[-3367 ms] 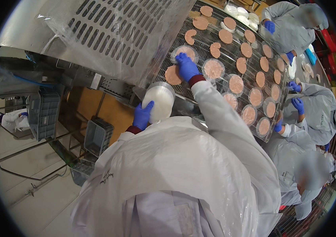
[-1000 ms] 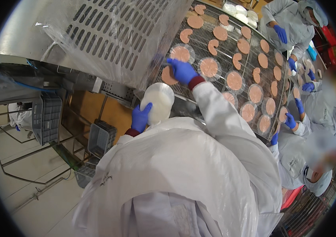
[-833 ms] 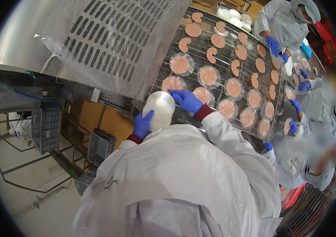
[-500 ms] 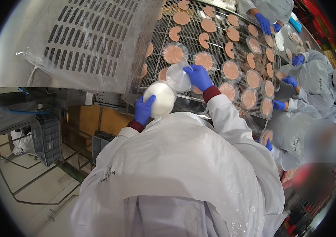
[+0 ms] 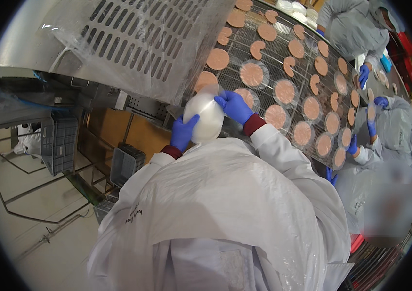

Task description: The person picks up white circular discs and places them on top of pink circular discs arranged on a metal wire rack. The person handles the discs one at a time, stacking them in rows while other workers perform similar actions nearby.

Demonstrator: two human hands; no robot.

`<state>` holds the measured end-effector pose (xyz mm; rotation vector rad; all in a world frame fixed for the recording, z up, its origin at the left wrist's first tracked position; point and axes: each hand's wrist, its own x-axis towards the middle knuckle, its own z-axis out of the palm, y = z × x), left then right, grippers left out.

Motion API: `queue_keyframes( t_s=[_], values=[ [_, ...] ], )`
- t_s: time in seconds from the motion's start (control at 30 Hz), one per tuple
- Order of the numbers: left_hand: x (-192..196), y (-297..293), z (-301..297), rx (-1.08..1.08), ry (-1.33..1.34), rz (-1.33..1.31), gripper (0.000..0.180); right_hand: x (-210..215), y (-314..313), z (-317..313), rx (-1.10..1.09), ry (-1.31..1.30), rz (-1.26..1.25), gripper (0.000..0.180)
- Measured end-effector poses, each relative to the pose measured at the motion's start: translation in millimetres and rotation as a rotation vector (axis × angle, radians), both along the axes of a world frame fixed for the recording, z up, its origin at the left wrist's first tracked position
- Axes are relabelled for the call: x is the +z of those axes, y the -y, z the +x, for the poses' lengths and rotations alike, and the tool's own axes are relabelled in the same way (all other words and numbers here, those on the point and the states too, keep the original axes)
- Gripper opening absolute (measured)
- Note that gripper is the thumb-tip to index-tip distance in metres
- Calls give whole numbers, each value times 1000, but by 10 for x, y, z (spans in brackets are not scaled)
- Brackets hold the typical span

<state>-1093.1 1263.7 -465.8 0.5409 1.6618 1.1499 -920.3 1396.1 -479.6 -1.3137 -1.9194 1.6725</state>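
In blue gloves, my left hand grips a thick stack of round white-looking film sheets from its left side, thumb on top. At the stack's upper right edge, my right hand is closed in a pinch on the top film disc, whose translucent edge lifts a little. Just beyond both hands, flat round pink meat patties lie on a wire mesh conveyor. Several nearer patties, such as a covered patty, have clear film discs on them. Crescent-shaped pieces lie among the rounds.
A slotted metal cover under clear plastic stands at the left of the conveyor. Grey crates sit low on the left. Along the right side, co-workers in white coats and blue gloves reach toward the belt. White stacks lie at the far end.
My right hand has come back from over the belt, where it held a single film disc, to the stack's edge. The patties appear shifted rightward as the view has turned.
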Motion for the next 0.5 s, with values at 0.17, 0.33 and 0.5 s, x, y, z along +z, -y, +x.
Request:
queue_keyframes(
  t_s=[0.17, 0.33, 0.5],
  values=[
    [20, 213, -198, 33, -75, -155, 32, -372, -742, -243, -15, 48, 145, 19],
    [-121, 247, -303, 121, -68, -165, 35, -823, -1386, -307, -355, 101, 1024, 34],
    [-421, 218, -451, 121, -20, -146, 36, -424, -687, -511, 171, 292, 392, 43]
  ],
)
